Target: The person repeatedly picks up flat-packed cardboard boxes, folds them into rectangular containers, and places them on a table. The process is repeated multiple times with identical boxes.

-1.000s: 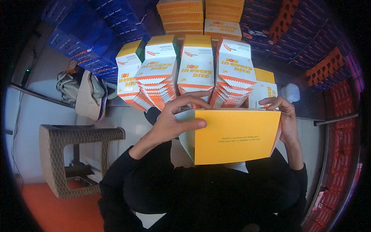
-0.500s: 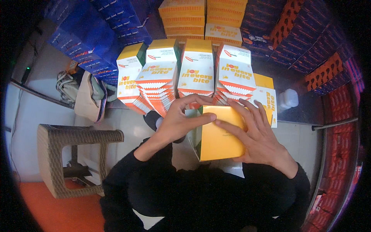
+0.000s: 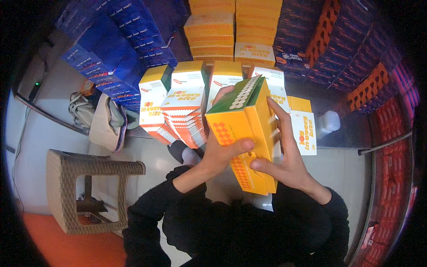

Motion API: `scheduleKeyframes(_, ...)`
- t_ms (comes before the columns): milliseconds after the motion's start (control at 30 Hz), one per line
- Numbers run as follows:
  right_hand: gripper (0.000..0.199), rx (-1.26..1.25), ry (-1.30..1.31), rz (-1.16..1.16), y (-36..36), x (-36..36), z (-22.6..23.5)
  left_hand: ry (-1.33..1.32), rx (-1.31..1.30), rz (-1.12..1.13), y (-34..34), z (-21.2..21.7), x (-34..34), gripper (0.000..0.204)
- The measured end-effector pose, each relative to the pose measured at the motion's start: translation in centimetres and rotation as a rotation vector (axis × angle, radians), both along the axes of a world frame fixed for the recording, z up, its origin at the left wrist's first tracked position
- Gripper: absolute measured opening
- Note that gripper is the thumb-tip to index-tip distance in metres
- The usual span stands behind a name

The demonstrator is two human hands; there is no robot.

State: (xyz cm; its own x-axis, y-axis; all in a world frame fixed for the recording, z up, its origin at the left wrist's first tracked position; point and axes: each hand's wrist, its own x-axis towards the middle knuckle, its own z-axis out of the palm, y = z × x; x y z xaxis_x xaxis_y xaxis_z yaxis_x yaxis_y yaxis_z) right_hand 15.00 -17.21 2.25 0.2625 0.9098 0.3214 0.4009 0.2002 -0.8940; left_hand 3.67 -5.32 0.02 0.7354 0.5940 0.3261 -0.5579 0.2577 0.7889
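Between both hands I hold a yellow carton [image 3: 233,127], tilted over the front of the dark table. Orange checks run down one face, and its upper end is green with a row of white dots. My left hand [image 3: 218,155] grips the left side, thumb across the yellow face. On the other side my right hand [image 3: 291,167] has its thumb low on the carton and its fingers up along the edge. Behind it fan several stacks of flattened white cartons [image 3: 182,100] with orange zigzag edges. One flat yellow-and-white carton [image 3: 303,133] lies near my right hand.
Stacked yellow boxes [image 3: 211,26] stand at the back, with blue box stacks [image 3: 102,62] left and dark blue ones [image 3: 351,53] right. A translucent container [image 3: 329,121] sits on the table's right. Bags [image 3: 106,120] hang left, above a woven brown chair [image 3: 62,191].
The carton has turned and tilted between my hands, so its green end and checked face now show. Both hands have shifted their hold, and my view has moved slightly.
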Motion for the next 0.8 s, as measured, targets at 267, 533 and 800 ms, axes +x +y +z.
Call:
scheduleKeyframes(267,0.111,-0.073,0.000,0.056,-0.2,-0.4,0.2,-0.047,0.027,-0.009,0.4,0.1,0.0,0.106)
scheduleKeyframes(533,0.129,-0.007,-0.056,0.024,1.6,-1.2,-1.2,-0.056,-0.037,0.065,-0.4,1.0,0.5,0.103)
scheduleKeyframes(800,0.130,-0.094,0.030,0.044,2.2,-1.4,-1.1,-0.063,0.019,0.113,-0.3,1.0,1.2,0.107)
